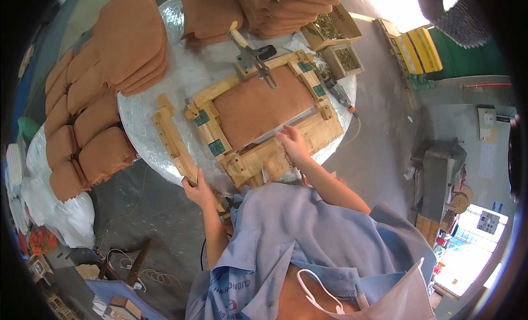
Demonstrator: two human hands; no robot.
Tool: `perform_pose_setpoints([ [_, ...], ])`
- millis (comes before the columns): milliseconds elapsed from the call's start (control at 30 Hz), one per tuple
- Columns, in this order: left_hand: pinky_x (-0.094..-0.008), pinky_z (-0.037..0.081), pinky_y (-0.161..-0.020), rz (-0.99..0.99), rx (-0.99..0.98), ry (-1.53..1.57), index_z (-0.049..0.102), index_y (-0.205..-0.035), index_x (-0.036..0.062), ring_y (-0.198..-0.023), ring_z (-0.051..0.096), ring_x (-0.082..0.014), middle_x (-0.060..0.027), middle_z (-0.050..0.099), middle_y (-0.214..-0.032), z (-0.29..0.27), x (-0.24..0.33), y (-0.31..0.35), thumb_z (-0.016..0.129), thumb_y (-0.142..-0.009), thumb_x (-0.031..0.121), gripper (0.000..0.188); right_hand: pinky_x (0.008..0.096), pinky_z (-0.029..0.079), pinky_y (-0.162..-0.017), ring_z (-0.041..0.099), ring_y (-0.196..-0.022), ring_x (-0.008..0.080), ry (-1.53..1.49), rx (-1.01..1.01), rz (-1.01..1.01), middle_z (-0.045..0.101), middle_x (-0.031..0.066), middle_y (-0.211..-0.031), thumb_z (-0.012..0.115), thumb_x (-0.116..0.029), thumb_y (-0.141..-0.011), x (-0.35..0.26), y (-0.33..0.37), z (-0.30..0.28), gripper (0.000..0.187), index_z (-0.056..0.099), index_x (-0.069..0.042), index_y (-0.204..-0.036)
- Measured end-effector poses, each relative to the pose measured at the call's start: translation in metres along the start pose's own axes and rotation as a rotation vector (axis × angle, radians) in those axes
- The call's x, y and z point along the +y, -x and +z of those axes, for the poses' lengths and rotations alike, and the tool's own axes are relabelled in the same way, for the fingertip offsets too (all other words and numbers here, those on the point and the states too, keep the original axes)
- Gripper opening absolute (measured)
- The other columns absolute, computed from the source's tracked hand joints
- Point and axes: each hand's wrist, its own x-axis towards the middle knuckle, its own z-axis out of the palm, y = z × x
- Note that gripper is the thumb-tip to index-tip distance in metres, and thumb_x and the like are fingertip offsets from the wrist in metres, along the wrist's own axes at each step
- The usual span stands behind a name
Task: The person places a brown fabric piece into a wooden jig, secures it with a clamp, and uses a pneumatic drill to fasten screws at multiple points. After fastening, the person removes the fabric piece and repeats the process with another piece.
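Note:
My left hand (200, 192) is closed round the near end of a long wooden bar (176, 143) with small blocks on it, at the left edge of the table. In the middle lies a wooden frame jig (264, 160) with green patches on its side rails. A brown rectangular panel (267, 105) sits inside it, with a pale strip along its near edge. Loosely bent, the fingers of my right hand (292, 142) rest at that near edge; no held object shows. A metal clamp (254, 59) with a pale yellow handle reaches over the panel's far side.
The round table (140, 119) is wrapped in clear film. Stacks of brown panels (132, 39) stand to the left, more brown pieces (264, 12) at the back. Boxes of small metal fasteners (346, 60) and a corded or hosed power tool (340, 93) sit on the right.

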Motion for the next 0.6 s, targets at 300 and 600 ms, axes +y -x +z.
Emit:
perform_pose_setpoints([
  [300,-0.0430,0.053,-0.096,-0.202,-0.223,0.141,0.065,-0.124,-0.0064,-0.107,0.068,-0.0311,-0.0196,0.071,-0.119,-0.003,-0.015,-0.037,0.079,-0.100,0.037,0.051,0.0451,0.041,-0.122,0.049,-0.146,0.0342,-0.867,0.130,0.483,0.053,0.0179,-0.157,0.082,-0.038,-0.098,-0.038,-0.069,0.038,0.078,0.045,0.000,-0.155],
  [600,-0.0545,0.050,-0.107,0.115,-0.195,-0.624,0.055,-0.137,-0.0071,-0.132,0.054,-0.0465,-0.0250,0.055,-0.141,0.001,-0.010,-0.038,0.075,-0.099,0.045,0.068,0.0374,0.046,-0.083,0.063,-0.099,0.0177,-0.697,0.343,0.467,0.073,0.0024,-0.114,0.087,-0.036,-0.094,-0.040,-0.077,0.046,0.036,0.071,-0.015,-0.119],
])
